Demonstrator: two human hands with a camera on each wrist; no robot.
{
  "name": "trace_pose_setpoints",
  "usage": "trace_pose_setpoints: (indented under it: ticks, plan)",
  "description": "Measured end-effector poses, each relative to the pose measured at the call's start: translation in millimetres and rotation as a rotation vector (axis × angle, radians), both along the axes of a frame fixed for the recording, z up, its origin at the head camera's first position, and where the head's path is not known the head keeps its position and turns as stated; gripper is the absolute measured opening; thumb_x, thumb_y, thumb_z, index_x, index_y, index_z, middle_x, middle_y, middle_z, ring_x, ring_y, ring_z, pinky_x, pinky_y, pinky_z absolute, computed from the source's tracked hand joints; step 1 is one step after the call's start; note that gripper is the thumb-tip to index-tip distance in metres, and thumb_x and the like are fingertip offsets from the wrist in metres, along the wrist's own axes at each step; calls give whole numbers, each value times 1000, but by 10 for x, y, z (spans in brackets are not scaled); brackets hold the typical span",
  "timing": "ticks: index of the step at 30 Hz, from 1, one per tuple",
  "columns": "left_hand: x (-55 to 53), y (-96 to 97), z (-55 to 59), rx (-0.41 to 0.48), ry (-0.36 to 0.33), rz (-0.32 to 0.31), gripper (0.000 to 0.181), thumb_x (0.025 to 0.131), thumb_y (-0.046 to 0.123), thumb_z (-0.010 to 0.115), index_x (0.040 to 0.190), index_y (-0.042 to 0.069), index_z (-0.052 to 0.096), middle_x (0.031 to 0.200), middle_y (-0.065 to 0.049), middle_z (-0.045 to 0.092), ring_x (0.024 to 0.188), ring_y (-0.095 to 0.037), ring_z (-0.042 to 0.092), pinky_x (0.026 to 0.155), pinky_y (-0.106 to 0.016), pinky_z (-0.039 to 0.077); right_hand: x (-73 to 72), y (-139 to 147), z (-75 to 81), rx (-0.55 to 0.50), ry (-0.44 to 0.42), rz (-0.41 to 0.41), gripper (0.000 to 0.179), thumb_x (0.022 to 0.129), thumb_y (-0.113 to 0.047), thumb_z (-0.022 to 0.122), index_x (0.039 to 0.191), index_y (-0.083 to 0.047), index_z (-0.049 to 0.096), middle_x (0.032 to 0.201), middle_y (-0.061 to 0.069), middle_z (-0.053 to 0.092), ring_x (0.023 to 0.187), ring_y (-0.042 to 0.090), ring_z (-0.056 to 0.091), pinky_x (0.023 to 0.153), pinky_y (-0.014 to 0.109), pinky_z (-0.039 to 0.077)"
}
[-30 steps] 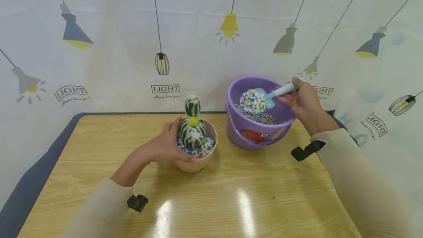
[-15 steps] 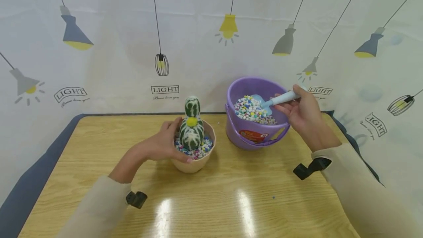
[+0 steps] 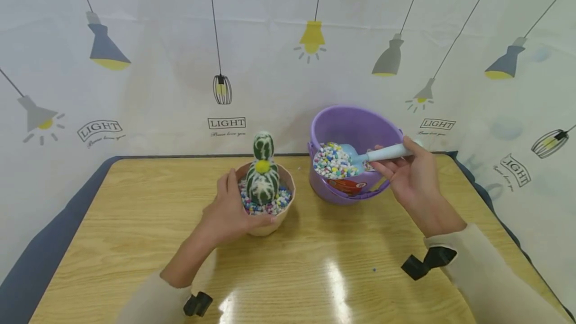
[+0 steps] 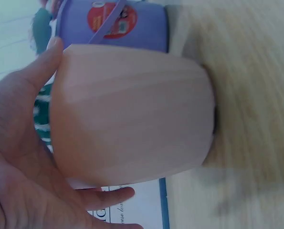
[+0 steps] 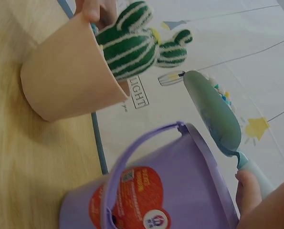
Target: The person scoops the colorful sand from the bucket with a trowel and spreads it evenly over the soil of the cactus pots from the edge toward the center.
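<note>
My left hand (image 3: 228,214) holds the rim of a beige plant pot (image 3: 266,228), its thumb across the front and its fingers at the left side. A green and white toy cactus (image 3: 263,186) with a yellow flower stands upright in the pot, ringed by colourful pebbles (image 3: 282,200). Between the thumb and fingers of my right hand (image 3: 420,179) is the handle of a light-blue scoop (image 3: 386,153). Heaped pebbles (image 3: 334,160) fill its blade, which is above the purple bucket (image 3: 317,184), near its front rim. In the right wrist view, the scoop's underside (image 5: 213,112) shows clear of the bucket.
Everything stands on a wooden table (image 3: 148,224). A pale cloth printed with lamps (image 3: 270,79) hangs close behind the pot and bucket. The bucket's handle (image 5: 132,148) hangs down at its front. One small blue bead (image 3: 374,269) lies on the tabletop.
My right hand has brought the loaded scoop down and toward me, from over the bucket's middle to its front rim. My left hand has shifted slightly on the pot, which stays about where it was.
</note>
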State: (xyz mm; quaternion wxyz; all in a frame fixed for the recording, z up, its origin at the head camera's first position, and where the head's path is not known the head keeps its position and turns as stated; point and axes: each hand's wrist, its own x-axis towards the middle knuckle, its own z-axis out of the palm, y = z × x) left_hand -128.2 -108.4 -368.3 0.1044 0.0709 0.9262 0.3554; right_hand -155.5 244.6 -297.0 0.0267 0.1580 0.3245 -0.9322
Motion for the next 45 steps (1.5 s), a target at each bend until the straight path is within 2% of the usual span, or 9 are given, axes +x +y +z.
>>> trace_pose_setpoints:
  ticks: [3, 10, 13, 19, 26, 30, 35, 39, 45]
  plan:
    - [-3, 18, -8, -3, 0, 24, 138, 64, 66, 80, 154, 2, -3, 155, -24, 9, 123, -47, 47, 93, -60, 47, 81, -46, -40, -8, 12, -10, 52, 102, -25, 49, 143, -21, 17, 120, 19, 46, 98, 35, 67, 99, 51, 44]
    - [-134, -88, 32, 110, -42, -122, 132, 64, 51, 86, 154, 2, 3, 150, -27, 13, 130, -44, 38, 108, -57, 35, 230, -154, -103, -19, 24, -34, 46, 101, -23, 51, 138, -22, 23, 121, 18, 43, 99, 36, 66, 85, 53, 54]
    - [-180, -136, 57, 130, -80, -166, 133, 65, 46, 88, 153, 0, 0, 150, -29, 11, 133, -45, 32, 111, -59, 30, 279, -211, -152, -24, 21, -36, 40, 101, -22, 52, 132, -19, 27, 113, 18, 48, 95, 35, 66, 81, 51, 56]
    - [-271, -196, 79, 169, -119, -238, 130, 64, 37, 90, 154, 4, 4, 152, -27, 10, 137, -42, 22, 112, -62, 24, 366, -326, -233, 14, 28, -34, 34, 101, -22, 52, 128, -16, 33, 103, 16, 57, 89, 31, 69, 79, 47, 58]
    - [-356, -247, 88, 174, -126, -330, 127, 63, 34, 91, 154, 4, 8, 152, -24, 15, 138, -40, 21, 114, -62, 20, 407, -441, -305, 90, 58, -38, 34, 102, -24, 50, 129, -12, 35, 92, 19, 66, 86, 30, 71, 80, 43, 58]
    - [-398, -276, 105, 165, -137, -376, 128, 63, 34, 91, 154, 5, 6, 153, -23, 15, 138, -41, 22, 114, -61, 21, 414, -503, -317, 138, 78, -48, 31, 102, -26, 51, 123, -10, 35, 87, 17, 69, 84, 28, 72, 79, 42, 58]
    - [-434, -308, 125, 167, -162, -417, 125, 64, 33, 91, 154, 9, 7, 151, -21, 17, 137, -39, 24, 113, -60, 23, 411, -591, -328, 223, 110, -45, 24, 102, -25, 49, 114, -8, 37, 83, 12, 72, 81, 24, 73, 77, 42, 59]
    - [-442, -313, 136, 175, -167, -433, 124, 64, 33, 91, 154, 9, 9, 151, -20, 18, 137, -38, 23, 114, -59, 23, 415, -638, -328, 266, 144, -49, 28, 102, -25, 51, 117, -6, 38, 83, 11, 72, 80, 24, 73, 76, 40, 59]
    - [-436, -311, 148, 180, -182, -436, 129, 64, 31, 91, 155, 9, 4, 154, -21, 13, 140, -39, 19, 115, -59, 20, 424, -664, -318, 312, 160, -50, 30, 100, -25, 55, 120, -6, 42, 84, 10, 69, 80, 25, 73, 78, 40, 58]
